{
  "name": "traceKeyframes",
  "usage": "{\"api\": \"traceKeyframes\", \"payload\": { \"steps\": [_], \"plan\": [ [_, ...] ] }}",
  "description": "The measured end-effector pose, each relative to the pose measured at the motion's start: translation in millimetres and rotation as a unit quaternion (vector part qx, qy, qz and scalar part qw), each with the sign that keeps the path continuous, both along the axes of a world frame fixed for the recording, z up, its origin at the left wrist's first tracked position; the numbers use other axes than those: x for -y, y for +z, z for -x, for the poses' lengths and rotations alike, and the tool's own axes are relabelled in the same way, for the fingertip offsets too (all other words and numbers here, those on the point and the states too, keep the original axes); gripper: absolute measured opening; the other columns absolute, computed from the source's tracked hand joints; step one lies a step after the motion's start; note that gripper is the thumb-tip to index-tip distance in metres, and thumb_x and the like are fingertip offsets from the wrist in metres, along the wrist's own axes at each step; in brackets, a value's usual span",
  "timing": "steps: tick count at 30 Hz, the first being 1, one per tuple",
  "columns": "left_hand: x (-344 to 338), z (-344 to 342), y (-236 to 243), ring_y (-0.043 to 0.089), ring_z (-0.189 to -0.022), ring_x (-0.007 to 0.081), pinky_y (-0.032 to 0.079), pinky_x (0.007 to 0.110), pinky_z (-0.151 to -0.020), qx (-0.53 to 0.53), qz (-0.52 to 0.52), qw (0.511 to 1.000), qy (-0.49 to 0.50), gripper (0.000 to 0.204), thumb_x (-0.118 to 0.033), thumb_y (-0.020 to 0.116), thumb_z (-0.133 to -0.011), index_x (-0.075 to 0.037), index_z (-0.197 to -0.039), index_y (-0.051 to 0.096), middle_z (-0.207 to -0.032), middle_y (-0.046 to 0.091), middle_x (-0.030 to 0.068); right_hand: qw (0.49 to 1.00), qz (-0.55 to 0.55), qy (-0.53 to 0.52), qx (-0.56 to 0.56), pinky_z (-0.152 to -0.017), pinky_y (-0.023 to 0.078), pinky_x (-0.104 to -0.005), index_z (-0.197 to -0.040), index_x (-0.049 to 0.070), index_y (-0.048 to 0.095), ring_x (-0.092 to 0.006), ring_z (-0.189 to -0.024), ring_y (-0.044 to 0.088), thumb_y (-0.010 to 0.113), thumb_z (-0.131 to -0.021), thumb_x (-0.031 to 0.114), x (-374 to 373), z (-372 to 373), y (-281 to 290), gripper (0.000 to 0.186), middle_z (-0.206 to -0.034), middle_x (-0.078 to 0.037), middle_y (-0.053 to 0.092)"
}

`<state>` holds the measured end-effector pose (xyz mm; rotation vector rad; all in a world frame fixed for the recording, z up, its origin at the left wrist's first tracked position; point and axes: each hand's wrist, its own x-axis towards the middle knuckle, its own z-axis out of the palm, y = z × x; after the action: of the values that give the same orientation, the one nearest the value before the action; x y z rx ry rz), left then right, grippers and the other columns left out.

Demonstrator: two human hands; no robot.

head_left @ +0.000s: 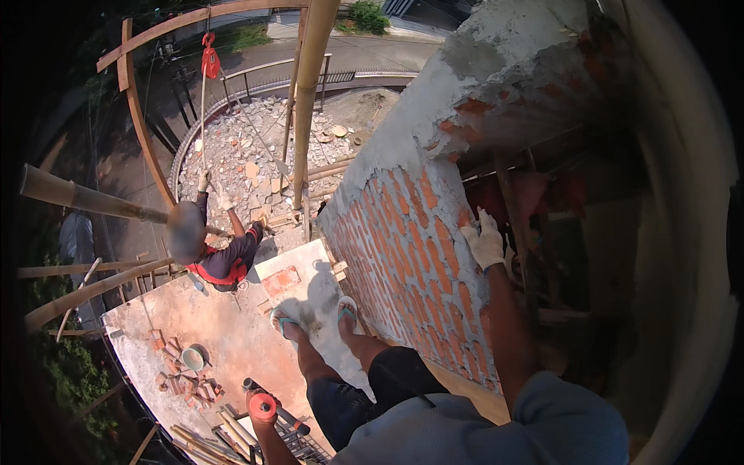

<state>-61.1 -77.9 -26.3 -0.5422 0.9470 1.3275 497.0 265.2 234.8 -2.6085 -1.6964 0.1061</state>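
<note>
My left hand (260,412), low in the view, is closed around a tool with a round red top (263,404), seen end-on; it looks like a chisel with a hand guard. A dark, bar-shaped tool (288,419), perhaps a hammer, slants behind the same hand; its grip is partly hidden. My right hand (486,242), in a pale glove, rests with fingers spread against the edge of the brick wall (403,256). Grey mortar covers the wall's top and edge, with orange bricks showing between joints.
A co-worker (225,260) in a red vest reaches toward a rope hanging under a red pulley (210,58). Bamboo poles (308,101) stand around the concrete slab's edge (116,322). Broken bricks (190,386) and a bucket (193,357) lie left; rubble (248,151) spreads below.
</note>
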Motion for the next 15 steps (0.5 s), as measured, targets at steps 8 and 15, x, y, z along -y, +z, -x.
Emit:
{"api": "traceKeyframes", "payload": {
  "steps": [8,15],
  "plan": [
    [99,-23,20,0.056,-0.067,0.0205,0.049,0.033,-0.064,-0.129,0.102,0.981,-0.100,0.020,-0.026,0.052,-0.095,-0.007,-0.092,0.060,-0.072,0.057,0.0041,0.999,0.014,0.024,-0.043,-0.099,0.046,-0.0416,-0.106,0.001,0.066,-0.0360,-0.115,0.058,0.063,-0.085,0.017,4,-18,3,0.026,-0.114,-0.019,0.065],
    [168,-84,20,0.057,-0.067,0.0204,0.050,0.033,-0.064,-0.253,0.111,0.881,-0.384,0.019,-0.024,0.052,-0.095,-0.007,-0.093,0.060,-0.072,0.057,0.0048,0.936,0.139,0.226,-0.232,-0.081,0.051,-0.0334,-0.098,0.001,0.067,-0.0240,-0.090,0.065,0.069,-0.083,0.020,5,-28,1,0.025,-0.098,-0.012,0.068]
  ]
}}
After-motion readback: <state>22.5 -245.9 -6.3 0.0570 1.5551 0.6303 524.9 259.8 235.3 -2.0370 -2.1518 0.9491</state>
